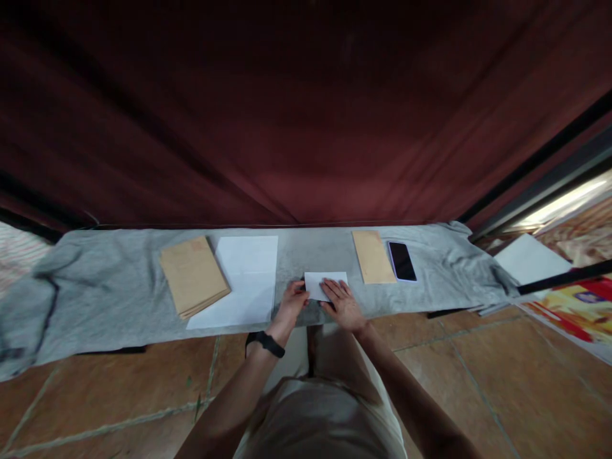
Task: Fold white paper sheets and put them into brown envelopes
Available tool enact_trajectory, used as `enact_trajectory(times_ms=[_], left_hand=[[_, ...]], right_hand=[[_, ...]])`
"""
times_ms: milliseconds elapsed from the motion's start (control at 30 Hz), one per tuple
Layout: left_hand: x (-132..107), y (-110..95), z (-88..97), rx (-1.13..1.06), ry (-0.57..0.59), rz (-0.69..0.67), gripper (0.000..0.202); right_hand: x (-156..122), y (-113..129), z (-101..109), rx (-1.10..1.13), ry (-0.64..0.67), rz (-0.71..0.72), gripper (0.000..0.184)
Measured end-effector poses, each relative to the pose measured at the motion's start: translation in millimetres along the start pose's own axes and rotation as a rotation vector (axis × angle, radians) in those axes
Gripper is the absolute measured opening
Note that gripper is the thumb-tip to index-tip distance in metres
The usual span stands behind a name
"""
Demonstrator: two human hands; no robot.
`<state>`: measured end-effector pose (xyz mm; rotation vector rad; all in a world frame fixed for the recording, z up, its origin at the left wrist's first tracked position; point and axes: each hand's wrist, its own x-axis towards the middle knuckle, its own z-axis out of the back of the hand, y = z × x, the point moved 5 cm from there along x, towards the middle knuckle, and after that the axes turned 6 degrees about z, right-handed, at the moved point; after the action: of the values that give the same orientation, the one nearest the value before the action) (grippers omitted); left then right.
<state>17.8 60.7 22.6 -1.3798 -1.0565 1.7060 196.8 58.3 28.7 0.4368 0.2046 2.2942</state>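
Observation:
A small white rectangle of paper (313,278), seemingly folded, lies on the grey cloth in front of me. My left hand (292,302) pinches its left edge between thumb and fingers. Across its right half my right hand (342,304) lies flat, fingers stretched out over the paper. Left of my hands is a stack of white sheets (251,274), partly covered by a pile of brown envelopes (194,277). To the right rests a single brown envelope (373,257), with a phone (402,261) beside it, screen dark.
A grey cloth (115,280) covers the narrow table. Behind it hangs a dark red curtain (306,127). Dark metal bars (540,166) slant along the right side. White paper (533,258) and a red-yellow printed package (578,309) lie at the far right. Below is a tiled floor (143,389).

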Motion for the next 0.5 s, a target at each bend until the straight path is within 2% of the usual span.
enact_trajectory(times_ms=[167, 267, 400, 500], left_hand=[[-12.7, -9.3, 13.8, -0.168, 0.016, 0.116, 0.052], [-17.8, -20.5, 22.3, -0.282, 0.084, 0.128, 0.049], [-17.8, -30.3, 28.3, -0.123, 0.055, 0.025, 0.037], [-14.6, -27.7, 23.4, 0.074, 0.039, -0.057, 0.029]], right_hand=[[-5.3, -12.9, 21.2, 0.067, -0.033, -0.067, 0.051], [-3.3, -25.2, 45.5, 0.183, -0.091, -0.151, 0.040], [10.0, -44.1, 68.2, 0.426, -0.139, -0.261, 0.029], [23.0, -57.8, 62.7, 0.603, -0.068, -0.323, 0.031]])
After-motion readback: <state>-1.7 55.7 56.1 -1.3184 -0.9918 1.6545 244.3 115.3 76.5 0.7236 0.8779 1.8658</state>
